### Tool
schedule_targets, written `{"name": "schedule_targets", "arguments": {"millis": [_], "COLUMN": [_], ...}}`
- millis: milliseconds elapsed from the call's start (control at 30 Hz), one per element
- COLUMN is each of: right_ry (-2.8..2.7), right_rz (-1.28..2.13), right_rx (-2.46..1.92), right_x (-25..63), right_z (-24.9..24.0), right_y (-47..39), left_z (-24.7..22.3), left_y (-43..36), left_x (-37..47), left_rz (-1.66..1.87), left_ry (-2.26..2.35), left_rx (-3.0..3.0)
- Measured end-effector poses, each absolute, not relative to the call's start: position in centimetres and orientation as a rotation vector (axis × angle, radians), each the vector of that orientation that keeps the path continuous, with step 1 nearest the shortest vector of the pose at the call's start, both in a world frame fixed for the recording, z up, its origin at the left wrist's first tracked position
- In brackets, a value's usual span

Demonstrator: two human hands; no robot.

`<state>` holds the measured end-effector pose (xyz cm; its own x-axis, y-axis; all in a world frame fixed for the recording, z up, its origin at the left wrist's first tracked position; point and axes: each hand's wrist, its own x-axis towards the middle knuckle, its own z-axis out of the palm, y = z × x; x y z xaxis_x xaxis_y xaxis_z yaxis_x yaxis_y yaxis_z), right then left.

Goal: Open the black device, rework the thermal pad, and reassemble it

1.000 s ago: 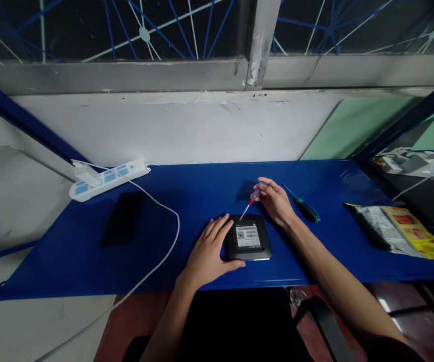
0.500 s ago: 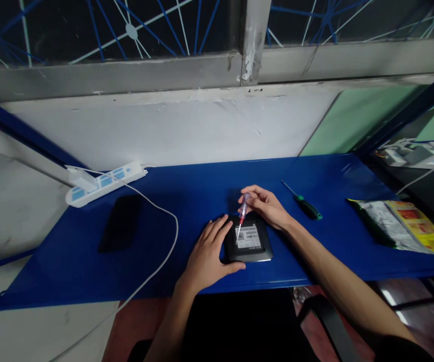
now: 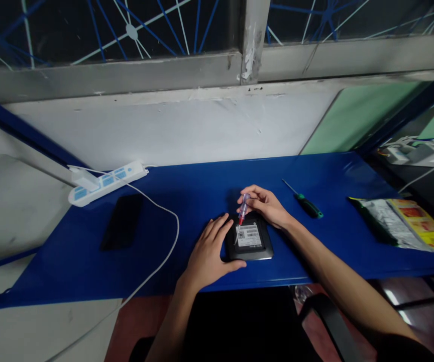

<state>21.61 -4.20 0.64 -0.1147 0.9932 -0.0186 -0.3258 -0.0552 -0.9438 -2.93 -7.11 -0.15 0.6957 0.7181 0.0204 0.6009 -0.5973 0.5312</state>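
Observation:
A flat, dark, square device [image 3: 268, 255] lies on the blue table, with a white printed label [image 3: 250, 236] facing up. My left hand [image 3: 208, 256] rests at its left side, fingers stretched and thumb spread along the front edge. My right hand [image 3: 265, 205] grips a screwdriver [image 3: 243, 207] by its clear purplish handle, which has a red collar. The thin shaft slants down to the device near the label's left edge. Whether the tip sits in a screw is too small to tell.
To the right lie a green-and-black screwdriver [image 3: 306, 205] and a yellow and silver packet [image 3: 409, 223]. On the left are a black phone-like slab [image 3: 122, 222] and a white power strip [image 3: 107, 184]. A white cable [image 3: 172, 246] runs across the table and over its front edge.
The view has shifted very slightly. Both hands, the screwdriver and the device keep nearly the same positions.

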Motion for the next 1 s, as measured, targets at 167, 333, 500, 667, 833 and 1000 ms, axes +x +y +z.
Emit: {"name": "schedule_targets", "arguments": {"millis": [167, 333, 500, 667, 833, 1000], "right_ry": [-1.009, -1.022, -1.028, -1.046, -1.096, -1.122], "right_rz": [1.452, 1.431, 1.409, 1.378, 1.357, 1.364], "right_rx": [-0.939, -0.947, -0.964, -0.983, -0.993, -0.995], "right_x": [21.53, 21.54, 21.67, 21.62, 21.46, 21.44], "right_z": [0.71, 0.77, 0.67, 0.8, 0.93, 0.64], "right_y": [-4.18, -4.09, -3.99, -4.02, -4.06, -4.04], "left_z": [-0.19, -0.23, -0.18, -0.04, -0.02, -0.15], "left_y": [-7.19, -7.19, -7.15, -7.18, -7.22, -7.41], "left_x": [-3.0, -2.99, -2.96, -2.95, -2.85, -3.17], "left_rz": [0.319, 0.315, 0.308, 0.315, 0.335, 0.425], "left_ry": [1.022, 1.025, 1.021, 1.011, 1.0, 0.933], "left_rx": [2.407, 2.413, 2.42, 2.424, 2.424, 2.428]}}
